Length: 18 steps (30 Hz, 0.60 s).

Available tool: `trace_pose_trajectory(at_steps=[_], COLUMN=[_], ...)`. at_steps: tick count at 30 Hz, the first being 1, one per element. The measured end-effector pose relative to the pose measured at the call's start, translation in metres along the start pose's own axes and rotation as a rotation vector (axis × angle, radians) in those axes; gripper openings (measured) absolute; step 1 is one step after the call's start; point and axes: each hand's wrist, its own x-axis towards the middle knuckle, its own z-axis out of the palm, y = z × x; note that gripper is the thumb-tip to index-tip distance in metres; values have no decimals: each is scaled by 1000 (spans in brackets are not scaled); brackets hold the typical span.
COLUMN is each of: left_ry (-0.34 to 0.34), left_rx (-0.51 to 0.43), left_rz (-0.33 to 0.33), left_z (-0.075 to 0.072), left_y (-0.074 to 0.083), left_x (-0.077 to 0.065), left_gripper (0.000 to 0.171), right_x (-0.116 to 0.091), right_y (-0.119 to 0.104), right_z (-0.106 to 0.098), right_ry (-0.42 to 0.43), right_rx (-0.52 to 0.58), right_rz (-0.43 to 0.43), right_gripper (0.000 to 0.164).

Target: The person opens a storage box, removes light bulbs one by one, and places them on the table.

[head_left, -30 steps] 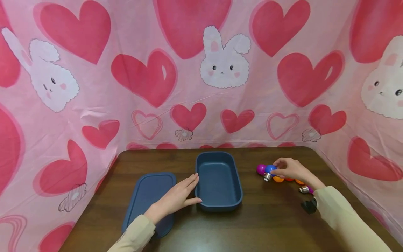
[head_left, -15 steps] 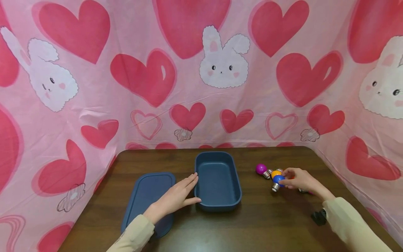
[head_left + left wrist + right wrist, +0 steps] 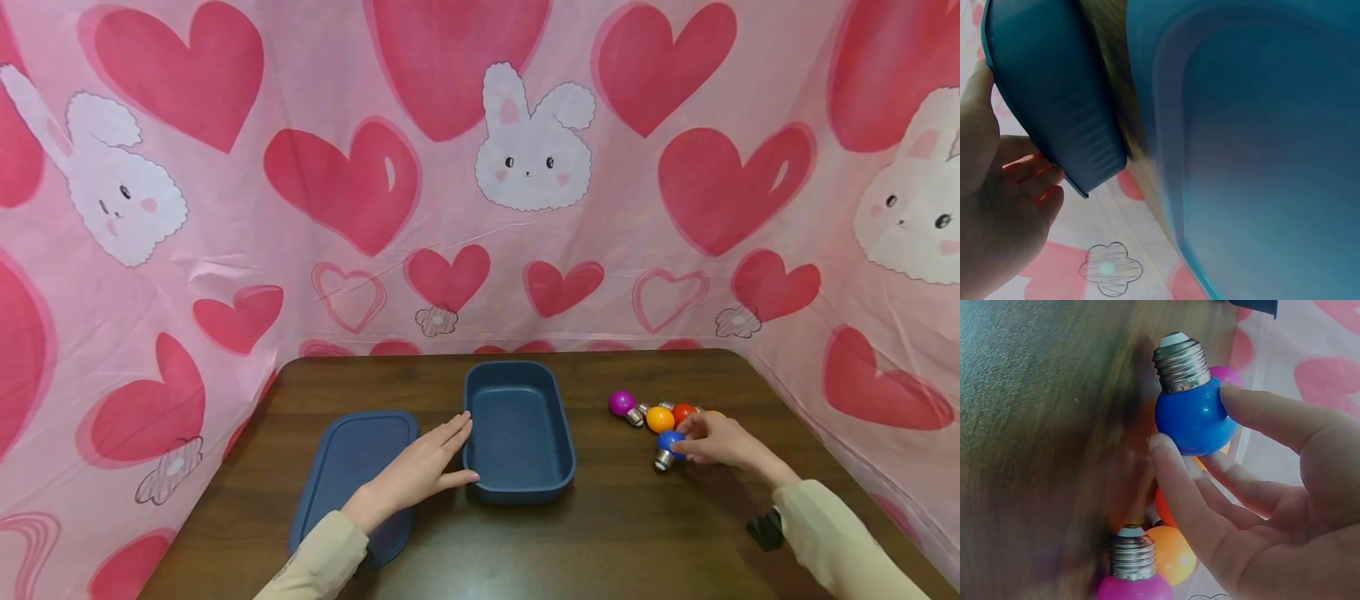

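Between thumb and fingers, my right hand pinches a blue light bulb by its round globe, the metal screw base sticking out. Behind it on the table lie a purple bulb, an orange bulb and a red bulb. The right wrist view also has a magenta bulb beside another orange bulb. My left hand rests with extended fingers against the left rim of a dark blue box, whose inside is bare in the head view.
A flat dark blue lid lies left of the box, partly beneath my left forearm. The wooden table ends at a pink cloth backdrop with hearts and rabbits.
My right hand has moved the blue bulb right and nearer to me, away from the purple bulb, uncovering orange and red bulbs. The left hand stays at the box.
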Motion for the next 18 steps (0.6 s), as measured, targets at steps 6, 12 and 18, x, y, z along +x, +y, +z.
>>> trace_pose_trajectory(at_steps=[6,12,18], left_ry=[3,9,10], left_rx=[2,9,9], left_rz=[4,6,8], left_z=[0,1,0], left_y=[0,0,0], left_x=[0,0,0], left_gripper=[83,83,82], right_x=[0,2,3], right_y=[3,7,9], right_z=[1,-1,-1], right_ry=[15,2,-17], right_rx=[11,4,-3], right_rz=[34,32,47], right_gripper=[39,43,43])
